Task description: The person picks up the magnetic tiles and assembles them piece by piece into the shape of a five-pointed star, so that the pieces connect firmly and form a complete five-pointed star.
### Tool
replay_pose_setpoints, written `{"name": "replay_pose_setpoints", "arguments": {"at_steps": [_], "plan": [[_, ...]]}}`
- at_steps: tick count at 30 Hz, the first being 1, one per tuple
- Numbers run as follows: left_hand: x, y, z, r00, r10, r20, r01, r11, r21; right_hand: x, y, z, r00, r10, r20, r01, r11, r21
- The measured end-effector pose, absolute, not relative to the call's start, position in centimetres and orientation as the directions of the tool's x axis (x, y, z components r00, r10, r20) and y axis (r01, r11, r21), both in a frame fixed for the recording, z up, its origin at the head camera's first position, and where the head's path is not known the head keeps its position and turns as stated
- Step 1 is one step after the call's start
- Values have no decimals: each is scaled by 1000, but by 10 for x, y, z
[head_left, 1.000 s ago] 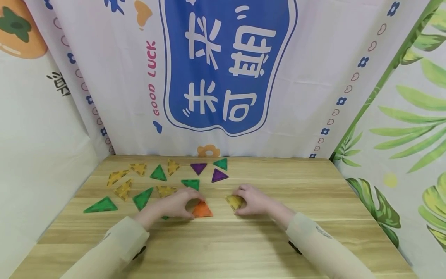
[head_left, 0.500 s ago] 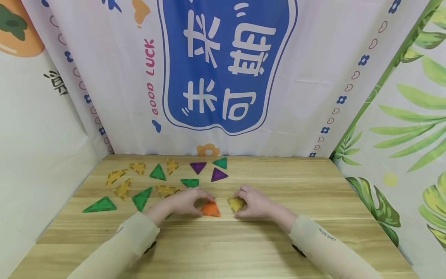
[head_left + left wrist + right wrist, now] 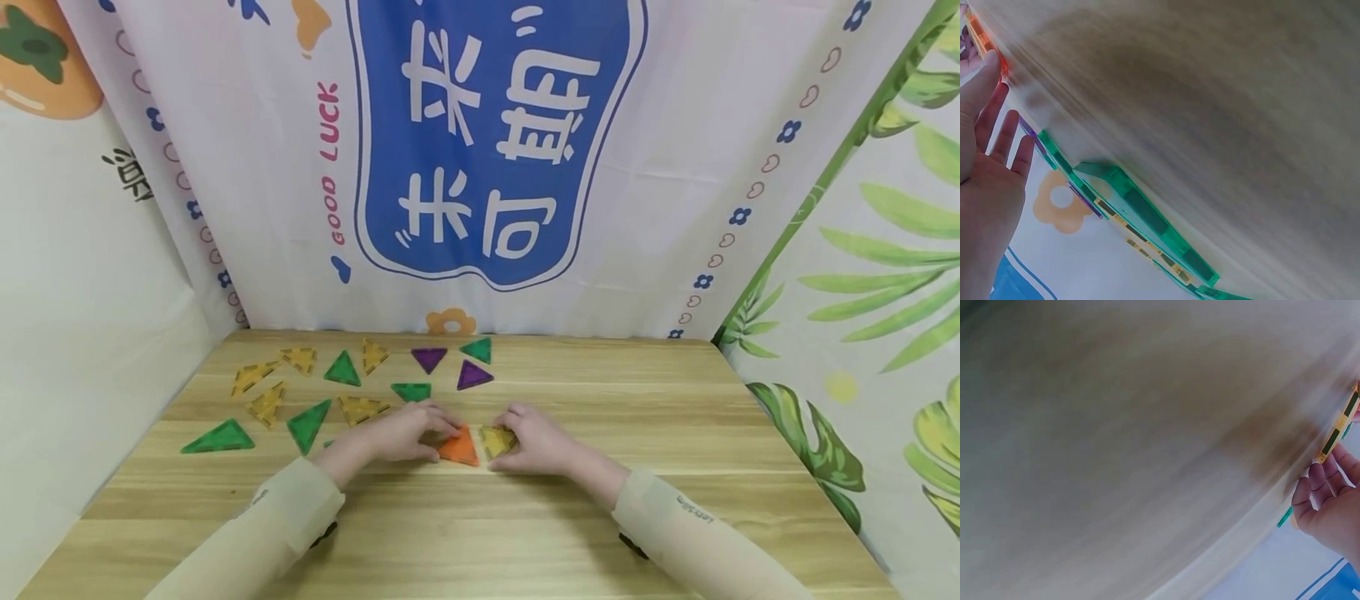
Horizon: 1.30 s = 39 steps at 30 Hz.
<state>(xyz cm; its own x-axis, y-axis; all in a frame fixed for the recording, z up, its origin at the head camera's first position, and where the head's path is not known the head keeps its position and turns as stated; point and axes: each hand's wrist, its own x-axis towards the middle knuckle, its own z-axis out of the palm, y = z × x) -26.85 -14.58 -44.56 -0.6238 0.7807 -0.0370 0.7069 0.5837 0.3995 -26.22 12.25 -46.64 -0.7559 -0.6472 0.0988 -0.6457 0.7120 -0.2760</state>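
See a narrower gap than 1 second ago between the orange triangle (image 3: 461, 447) and the yellow triangle (image 3: 496, 441), after a shift right of the former and a shift left of the latter. Judge this as bringing 2 edges together, not yet clearly joined. Find the orange triangle near the middle of the wooden table (image 3: 480, 533), pinched by thumb and fingers of the left hand (image 3: 414, 432); find the yellow triangle just to its right, pinched likewise by the right hand (image 3: 538, 442). Count 1 orange, 2 purple triangles (image 3: 429, 359) at the far middle, 5 loose yellow triangles (image 3: 362, 409) toward the left, and 5 green triangles (image 3: 342, 369) plainly, plus 1 green sliver (image 3: 328, 445), mostly hidden beside the left forearm
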Motion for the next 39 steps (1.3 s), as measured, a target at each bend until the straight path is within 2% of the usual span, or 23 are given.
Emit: {"name": "replay_pose_setpoints", "arguments": {"at_steps": [9,12,17,25,28,34,39], "plan": [[-266,-145,-444,-625,781,-18,734,595,328,-261,108,-463,-748,-660,69,-652,711,-262],[-263,-146,-444,-630,776,-27,729,603,324,-266,108,-464,-744,-666,53,-648,700,-299],[-260,-147,-443,-628,777,-38,726,603,330,-287,111,-464,-762,-645,52,-617,699,-362],[-259,-147,-447,-634,772,-38,726,612,313,-332,107,-462,-828,-546,126,-553,759,-344],[-259,-147,-448,-638,769,-30,726,615,307,-342,103,-463,-818,-558,136,-570,757,-319],[-257,-145,-447,-634,773,-12,732,606,312,-349,99,-467,-777,-625,82,-621,738,-263],[-256,-146,-446,-648,761,-20,717,619,321,-347,105,-468,-769,-634,79,-626,723,-292]]}}
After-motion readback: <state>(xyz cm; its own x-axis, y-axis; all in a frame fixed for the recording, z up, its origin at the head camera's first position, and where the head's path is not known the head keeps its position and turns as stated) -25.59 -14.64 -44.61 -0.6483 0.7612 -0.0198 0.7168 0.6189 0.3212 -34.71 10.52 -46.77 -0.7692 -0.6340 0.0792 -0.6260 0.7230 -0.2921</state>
